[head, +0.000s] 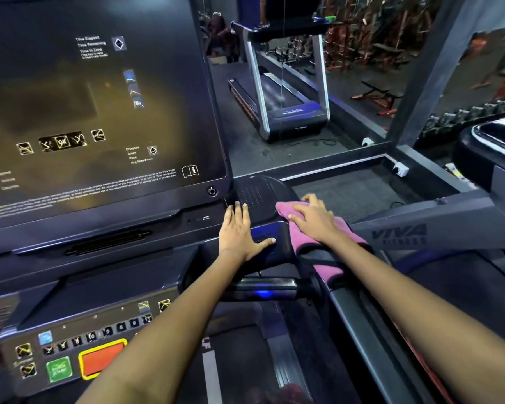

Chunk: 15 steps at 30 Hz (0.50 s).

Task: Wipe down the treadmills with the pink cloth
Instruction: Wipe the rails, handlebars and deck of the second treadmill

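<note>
I stand at a dark treadmill console (99,223) with a large unlit screen. The pink cloth (302,237) lies draped over the console's right shoulder and down onto the handrail. My right hand (314,218) lies flat on top of the cloth, fingers straight, pressing it against the round tray area (257,196). To its left, my left hand (239,231) rests flat on the bare console surface with fingers spread, touching no cloth.
A button panel (70,351) with green and orange keys sits at lower left. The handrail (362,316) runs down the right side. A mirror ahead reflects a treadmill (286,91) and weight racks. A neighbouring machine (493,153) stands at the right.
</note>
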### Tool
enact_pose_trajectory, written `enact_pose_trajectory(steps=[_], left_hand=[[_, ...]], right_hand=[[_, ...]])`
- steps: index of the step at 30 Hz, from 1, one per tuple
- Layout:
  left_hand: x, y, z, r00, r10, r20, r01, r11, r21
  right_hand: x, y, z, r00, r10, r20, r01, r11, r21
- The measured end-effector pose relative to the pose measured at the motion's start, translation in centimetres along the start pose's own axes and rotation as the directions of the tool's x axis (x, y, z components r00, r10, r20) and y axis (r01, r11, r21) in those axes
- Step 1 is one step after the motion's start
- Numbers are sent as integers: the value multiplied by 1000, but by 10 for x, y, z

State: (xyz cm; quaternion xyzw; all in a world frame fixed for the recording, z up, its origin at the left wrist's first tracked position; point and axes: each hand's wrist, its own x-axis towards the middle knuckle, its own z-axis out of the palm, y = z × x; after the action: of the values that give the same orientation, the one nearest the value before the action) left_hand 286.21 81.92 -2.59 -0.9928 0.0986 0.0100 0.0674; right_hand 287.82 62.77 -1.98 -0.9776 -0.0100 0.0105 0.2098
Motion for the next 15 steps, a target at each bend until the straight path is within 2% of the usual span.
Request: enact_pose_trajectory(steps=[3, 5, 7, 9, 11, 15], left_hand=[[-1, 0, -1, 1000, 3, -8, -3, 1000, 1], [-2, 1, 0, 1000, 9, -3, -9, 1000, 0], [-3, 1, 1, 1000, 15, 2, -15, 1000, 1], [-3, 0, 1, 1000, 23, 4, -23, 1000, -2], [-3, -1, 0, 1000, 24, 15, -24, 1000, -6], [-2, -2, -2, 999, 23, 39, -23, 1000, 19]], right_hand=[[2, -7, -1, 1000, -2, -9, 2, 999, -55], [-14, 2, 0, 996, -88, 23, 90, 988, -126], [-31, 21, 3, 988, -150, 23, 152, 985, -83], [-36, 33, 1, 993, -112, -28, 114, 991, 73], [-28, 30, 2, 997, -48, -60, 56, 988, 141], [-6, -4, 4, 995, 43, -85, -46, 998, -39]])
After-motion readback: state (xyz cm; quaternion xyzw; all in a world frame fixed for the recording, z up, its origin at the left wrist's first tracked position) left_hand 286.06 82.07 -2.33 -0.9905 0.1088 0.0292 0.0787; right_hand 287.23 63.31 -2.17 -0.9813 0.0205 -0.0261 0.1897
